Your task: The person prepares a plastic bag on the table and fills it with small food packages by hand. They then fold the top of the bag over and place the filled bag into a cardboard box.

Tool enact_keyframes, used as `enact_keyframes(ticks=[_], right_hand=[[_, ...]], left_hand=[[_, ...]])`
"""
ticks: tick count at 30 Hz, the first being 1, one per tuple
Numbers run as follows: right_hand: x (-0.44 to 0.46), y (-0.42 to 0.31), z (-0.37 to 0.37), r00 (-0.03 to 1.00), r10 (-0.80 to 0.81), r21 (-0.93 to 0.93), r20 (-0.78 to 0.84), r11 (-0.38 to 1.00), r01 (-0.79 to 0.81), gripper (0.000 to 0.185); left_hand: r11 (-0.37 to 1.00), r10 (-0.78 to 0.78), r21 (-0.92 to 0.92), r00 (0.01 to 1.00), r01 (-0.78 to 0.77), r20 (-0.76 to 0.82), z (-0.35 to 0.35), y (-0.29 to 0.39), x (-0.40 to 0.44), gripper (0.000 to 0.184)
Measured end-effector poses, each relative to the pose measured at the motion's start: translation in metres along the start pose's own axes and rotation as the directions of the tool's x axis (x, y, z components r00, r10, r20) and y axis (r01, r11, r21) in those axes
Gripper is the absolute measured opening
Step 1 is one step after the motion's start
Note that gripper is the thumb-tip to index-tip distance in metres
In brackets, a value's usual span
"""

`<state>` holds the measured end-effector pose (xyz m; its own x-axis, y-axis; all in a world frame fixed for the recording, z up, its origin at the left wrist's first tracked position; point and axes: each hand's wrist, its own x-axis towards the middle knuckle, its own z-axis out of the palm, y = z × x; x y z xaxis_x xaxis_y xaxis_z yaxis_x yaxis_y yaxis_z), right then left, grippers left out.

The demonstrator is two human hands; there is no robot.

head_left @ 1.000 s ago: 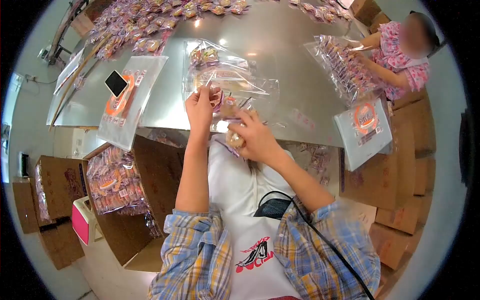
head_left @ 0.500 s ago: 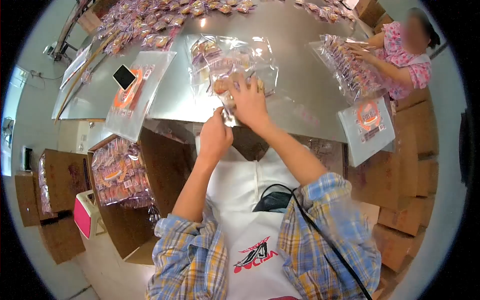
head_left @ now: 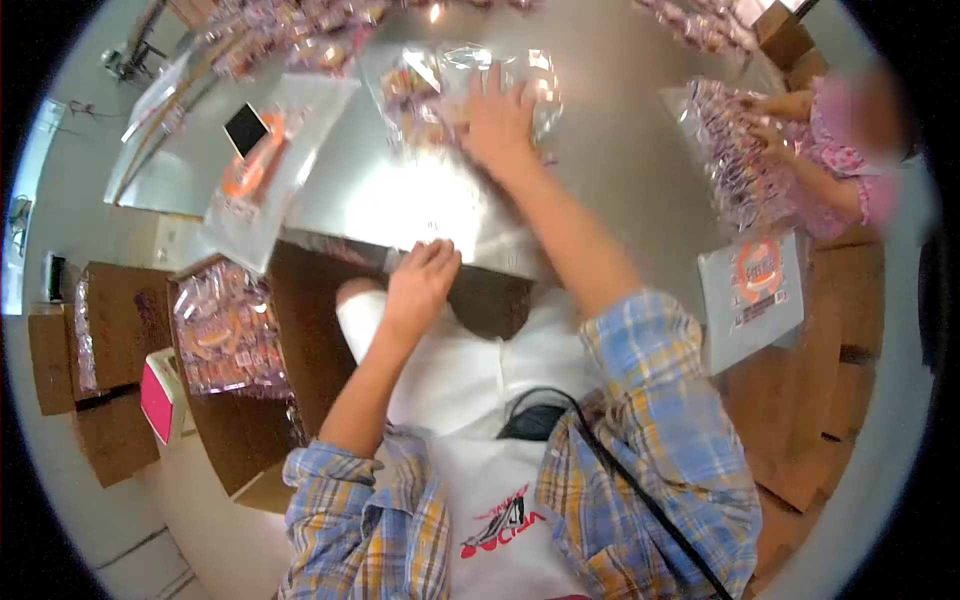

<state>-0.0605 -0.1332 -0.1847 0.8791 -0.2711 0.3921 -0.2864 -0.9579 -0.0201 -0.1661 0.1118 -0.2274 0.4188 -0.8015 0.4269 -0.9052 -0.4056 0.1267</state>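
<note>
Metal table [head_left: 610, 170] is strewn with unbagged packets [head_left: 328, 50]; 1 clear bag [head_left: 412, 92] seems part-filled, partly covered by the right hand [head_left: 498, 122], fingers [head_left: 493, 80] spread; left hand [head_left: 421, 277] is curled, contents unclear.

Left hand [head_left: 425, 282] has separated from the clear bag [head_left: 541, 92]; right hand [head_left: 498, 122] and bag have shifted farther across the worktop [head_left: 615, 150].

Plaid over white
I'm in a blue, yellow and white plaid shirt [head_left: 690, 435], front open, loose sleeves [head_left: 640, 345] ending near my elbows. White top [head_left: 510, 465] underneath, red-and-black print [head_left: 500, 527]. White bottoms [head_left: 450, 365]. Black cable [head_left: 660, 515] loops at my waist, runs along my right side
</note>
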Motion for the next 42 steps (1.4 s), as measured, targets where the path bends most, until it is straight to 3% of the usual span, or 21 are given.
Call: enact_keyframes(ticks=[2, 5, 6, 7, 8, 11, 13, 15, 16, 18, 20, 23, 25, 26, 27, 31, 42], right_hand=[[-0.004, 0.001, -0.014, 0.999, 0.010, -0.001, 0.046, 1.000, -0.010, 0.094], [-0.001, -0.009, -0.033, 0.989, 0.056, 0.076, 0.135, 0.995, -0.066, 0.095], [0.000, -0.002, 0.009, 0.991, 0.020, 0.025, -0.132, 1.000, -0.017, 0.120], [-0.005, -0.001, -0.005, 0.995, -0.007, 0.058, -0.104, 0.998, 0.013, 0.116], [-0.003, 0.003, -0.022, 0.996, -0.035, 0.089, -0.077, 0.995, 0.042, 0.113], [-0.002, 0.008, -0.050, 0.987, -0.155, 0.127, 0.035, 0.980, 0.150, 0.102], [-0.022, 0.001, -0.069, 0.962, -0.170, 0.169, 0.212, 0.976, 0.135, 0.100], [-0.051, 0.012, -0.065, 0.936, -0.352, 0.345, 0.018, 0.881, 0.324, 0.080], [-0.066, 0.019, -0.063, 0.901, -0.425, 0.418, -0.089, 0.805, 0.421, 0.070], [-0.098, 0.039, -0.074, 0.836, -0.530, 0.445, -0.141, 0.721, 0.532, 0.064], [-0.143, 0.064, -0.077, 0.872, -0.478, 0.466, -0.106, 0.751, 0.468, 0.058], [-0.189, 0.103, -0.064, 0.930, -0.365, 0.396, -0.029, 0.850, 0.346, 0.068], [-0.210, 0.121, -0.058, 0.971, -0.240, 0.381, -0.008, 0.897, 0.225, 0.077], [-0.226, 0.135, -0.049, 0.971, -0.239, 0.408, 0.020, 0.888, 0.210, 0.093], [-0.229, 0.136, -0.048, 0.969, -0.247, 0.408, 0.021, 0.887, 0.217, 0.096], [-0.229, 0.132, -0.040, 0.969, -0.246, 0.402, 0.036, 0.891, 0.211, 0.105], [-0.225, 0.152, -0.040, 0.948, -0.295, 0.402, 0.118, 0.887, 0.227, 0.113]], left_hand=[[0.995, -0.075, -0.055, 0.994, 0.080, 0.085, -0.013, 0.009, 0.006, 0.030], [0.990, -0.139, -0.030, 0.990, 0.139, -0.002, -0.029, 0.021, 0.016, 0.033], [0.985, -0.167, -0.039, 0.985, 0.165, -0.052, -0.038, 0.031, 0.018, 0.034], [0.980, -0.199, -0.053, 0.975, 0.194, -0.097, -0.040, 0.039, 0.013, 0.035], [0.980, -0.154, -0.154, 0.970, 0.126, -0.190, -0.037, 0.041, -0.001, 0.039], [0.944, -0.184, -0.318, 0.945, 0.093, -0.270, -0.024, 0.054, -0.055, 0.039], [0.811, -0.445, -0.464, 0.890, 0.355, -0.097, -0.017, 0.067, -0.085, 0.042], [0.551, -0.670, -0.539, 0.723, 0.637, 0.170, -0.013, 0.074, -0.099, 0.044], [0.605, -0.629, -0.434, 0.735, 0.667, 0.252, -0.004, 0.069, -0.107, 0.042], [0.720, -0.504, -0.228, 0.720, 0.656, 0.477, 0.026, 0.058, -0.124, 0.040], [0.748, -0.436, -0.101, 0.600, 0.656, 0.671, 0.058, 0.047, -0.119, 0.043], [0.740, -0.397, -0.142, 0.597, 0.658, 0.697, 0.125, 0.030, -0.114, 0.044], [0.777, -0.323, -0.066, 0.487, 0.626, 0.812, 0.169, 0.020, -0.113, 0.045], [0.801, -0.278, -0.035, 0.423, 0.598, 0.862, 0.196, 0.014, -0.113, 0.046], [0.824, -0.245, -0.007, 0.368, 0.567, 0.897, 0.210, 0.012, -0.107, 0.046], [0.863, -0.176, 0.018, 0.268, 0.505, 0.947, 0.237, 0.018, -0.103, 0.047], [0.845, -0.138, -0.036, 0.281, 0.534, 0.950, 0.281, 0.073, -0.076, 0.048]])
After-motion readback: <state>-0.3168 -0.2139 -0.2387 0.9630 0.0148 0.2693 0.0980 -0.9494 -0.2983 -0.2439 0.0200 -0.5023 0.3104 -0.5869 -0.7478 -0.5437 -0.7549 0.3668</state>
